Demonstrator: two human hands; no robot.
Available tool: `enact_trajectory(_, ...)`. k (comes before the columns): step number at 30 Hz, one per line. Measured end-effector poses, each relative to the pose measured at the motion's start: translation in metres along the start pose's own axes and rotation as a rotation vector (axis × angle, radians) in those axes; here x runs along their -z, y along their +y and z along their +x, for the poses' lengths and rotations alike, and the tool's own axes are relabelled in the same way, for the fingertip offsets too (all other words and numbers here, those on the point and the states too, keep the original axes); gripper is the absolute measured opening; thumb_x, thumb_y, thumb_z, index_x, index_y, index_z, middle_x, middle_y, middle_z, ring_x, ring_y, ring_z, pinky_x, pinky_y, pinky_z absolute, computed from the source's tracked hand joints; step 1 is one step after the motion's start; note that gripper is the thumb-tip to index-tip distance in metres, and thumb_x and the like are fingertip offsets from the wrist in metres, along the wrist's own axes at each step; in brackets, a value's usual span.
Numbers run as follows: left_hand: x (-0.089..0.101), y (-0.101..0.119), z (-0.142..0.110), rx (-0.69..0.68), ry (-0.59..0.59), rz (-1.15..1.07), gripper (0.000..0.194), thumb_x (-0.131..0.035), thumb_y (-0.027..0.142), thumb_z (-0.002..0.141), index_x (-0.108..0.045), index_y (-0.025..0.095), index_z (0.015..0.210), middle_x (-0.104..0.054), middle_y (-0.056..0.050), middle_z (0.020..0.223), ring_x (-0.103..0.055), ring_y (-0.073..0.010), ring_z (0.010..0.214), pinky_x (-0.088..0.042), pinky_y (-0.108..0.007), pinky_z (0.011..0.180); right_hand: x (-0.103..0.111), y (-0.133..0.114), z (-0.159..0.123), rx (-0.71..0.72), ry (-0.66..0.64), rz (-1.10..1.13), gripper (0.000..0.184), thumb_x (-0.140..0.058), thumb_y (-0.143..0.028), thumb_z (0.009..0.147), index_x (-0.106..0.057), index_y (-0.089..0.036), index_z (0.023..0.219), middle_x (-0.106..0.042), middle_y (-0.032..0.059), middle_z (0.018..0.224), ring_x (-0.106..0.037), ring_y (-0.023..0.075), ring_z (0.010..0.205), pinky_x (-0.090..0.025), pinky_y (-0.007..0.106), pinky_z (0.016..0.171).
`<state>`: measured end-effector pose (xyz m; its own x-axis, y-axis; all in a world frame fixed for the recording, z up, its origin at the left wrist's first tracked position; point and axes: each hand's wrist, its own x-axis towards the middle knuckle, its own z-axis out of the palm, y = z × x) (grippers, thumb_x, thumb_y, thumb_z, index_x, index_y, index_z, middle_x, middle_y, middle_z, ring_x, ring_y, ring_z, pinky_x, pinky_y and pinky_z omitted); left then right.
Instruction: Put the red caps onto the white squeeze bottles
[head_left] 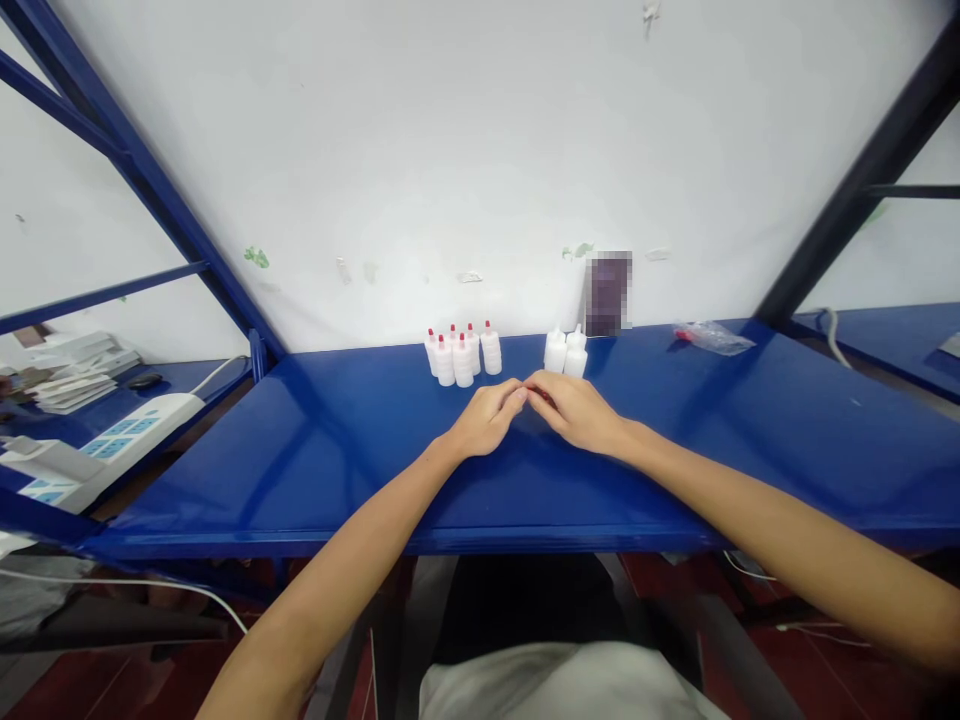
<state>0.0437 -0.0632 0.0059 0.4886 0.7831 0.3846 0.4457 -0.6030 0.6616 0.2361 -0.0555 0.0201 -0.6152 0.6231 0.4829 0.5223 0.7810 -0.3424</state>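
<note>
My left hand (pixel 489 414) and my right hand (pixel 576 408) meet at the fingertips over the middle of the blue table (pixel 330 490). The fingers of both are closed, bent inward. A hint of red shows under my right fingers, too small to name; whatever is between the hands is hidden. Just behind my left hand stand several white squeeze bottles (pixel 464 362) with red tips, upright in a group. Beyond my right hand are three white squeeze bottles (pixel 575 358) whose nozzles have no red tips; my hand partly covers their bases.
A clear plastic bag (pixel 716 338) with something red lies at the back right. A pixelated dark panel (pixel 609 293) leans against the wall. Blue frame posts (pixel 169 200) rise at both sides. On the left, a white power strip (pixel 139 435) sits beyond the table's edge.
</note>
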Motion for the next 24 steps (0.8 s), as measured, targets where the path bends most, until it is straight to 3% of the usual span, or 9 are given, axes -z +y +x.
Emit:
enact_trajectory(5, 0.0, 0.0, 0.002, -0.072, -0.05, 0.161, 0.05, -0.027, 0.041, 0.101, -0.055, 0.016, 0.068, -0.055, 0.001, 0.062, -0.049, -0.0108, 0.058, -0.037, -0.025, 0.063, 0.0, -0.002, 0.001, 0.006, -0.119, 0.232, 0.03, -0.032, -0.033, 0.099, -0.048, -0.021, 0.076, -0.057, 0.0026, 0.075, -0.052, 0.0163, 0.067, -0.04, 0.03, 0.066)
enact_trajectory(9, 0.002, 0.001, 0.003, -0.196, 0.035, 0.426, 0.041, -0.033, 0.035, 0.097, -0.053, 0.018, 0.066, -0.056, -0.002, 0.064, -0.048, -0.0131, 0.061, -0.036, -0.027, 0.063, -0.005, -0.002, 0.009, -0.186, -0.127, 0.595, 0.036, -0.033, -0.043, 0.096, -0.036, -0.023, 0.066, -0.037, -0.0043, 0.057, -0.035, 0.0125, 0.051, -0.033, 0.027, 0.051)
enact_trajectory(12, 0.008, -0.001, 0.002, -0.243, 0.083, 0.555, 0.033, -0.035, 0.029, 0.094, -0.055, 0.018, 0.07, -0.059, -0.004, 0.069, -0.051, -0.0151, 0.066, -0.037, -0.028, 0.066, 0.005, 0.011, 0.012, -0.331, -0.032, 0.778, 0.033, -0.027, -0.04, 0.094, -0.023, -0.026, 0.064, -0.018, -0.0077, 0.054, -0.02, 0.0109, 0.043, -0.024, 0.027, 0.044)
enact_trajectory(15, 0.019, -0.005, -0.002, -0.188, 0.134, 0.514, 0.033, -0.034, 0.028, 0.096, -0.055, 0.018, 0.073, -0.059, -0.004, 0.071, -0.052, -0.0149, 0.068, -0.038, -0.028, 0.067, 0.028, 0.034, 0.008, -0.311, 0.108, 0.517, 0.035, -0.031, -0.038, 0.093, -0.024, -0.024, 0.061, -0.023, -0.0055, 0.055, -0.026, 0.0111, 0.048, -0.025, 0.027, 0.048)
enact_trajectory(17, 0.024, -0.008, -0.005, -0.14, 0.183, 0.441, 0.034, -0.032, 0.031, 0.097, -0.055, 0.018, 0.078, -0.059, -0.004, 0.075, -0.053, -0.015, 0.07, -0.04, -0.028, 0.069, 0.04, 0.048, 0.003, -0.243, -0.038, 0.198, 0.035, -0.04, -0.037, 0.092, -0.035, -0.022, 0.06, -0.04, -0.0021, 0.058, -0.038, 0.0127, 0.055, -0.029, 0.027, 0.054)
enact_trajectory(19, 0.025, -0.009, -0.005, -0.125, 0.215, 0.382, 0.031, -0.033, 0.032, 0.097, -0.056, 0.017, 0.085, -0.061, -0.005, 0.082, -0.054, -0.0154, 0.073, -0.041, -0.028, 0.072, 0.044, 0.058, -0.001, -0.247, -0.235, 0.032, 0.031, -0.044, -0.034, 0.09, -0.045, -0.02, 0.062, -0.051, -0.0002, 0.061, -0.045, 0.0141, 0.057, -0.031, 0.028, 0.056)
enact_trajectory(21, 0.023, -0.009, -0.004, -0.122, 0.212, 0.347, 0.026, -0.036, 0.031, 0.096, -0.058, 0.017, 0.091, -0.061, -0.005, 0.085, -0.054, -0.0149, 0.073, -0.042, -0.028, 0.071, 0.042, 0.062, -0.003, -0.278, -0.379, -0.029, 0.028, -0.047, -0.032, 0.088, -0.05, -0.02, 0.063, -0.057, 0.001, 0.063, -0.049, 0.0152, 0.057, -0.032, 0.029, 0.056)
enact_trajectory(24, 0.018, -0.008, -0.002, -0.086, 0.175, 0.323, 0.022, -0.044, 0.033, 0.093, -0.06, 0.017, 0.097, -0.063, -0.003, 0.085, -0.053, -0.0131, 0.067, -0.042, -0.026, 0.067, 0.036, 0.061, -0.003, -0.316, -0.47, -0.022, 0.024, -0.051, -0.032, 0.087, -0.057, -0.02, 0.066, -0.062, 0.0019, 0.064, -0.053, 0.0169, 0.06, -0.034, 0.029, 0.057)
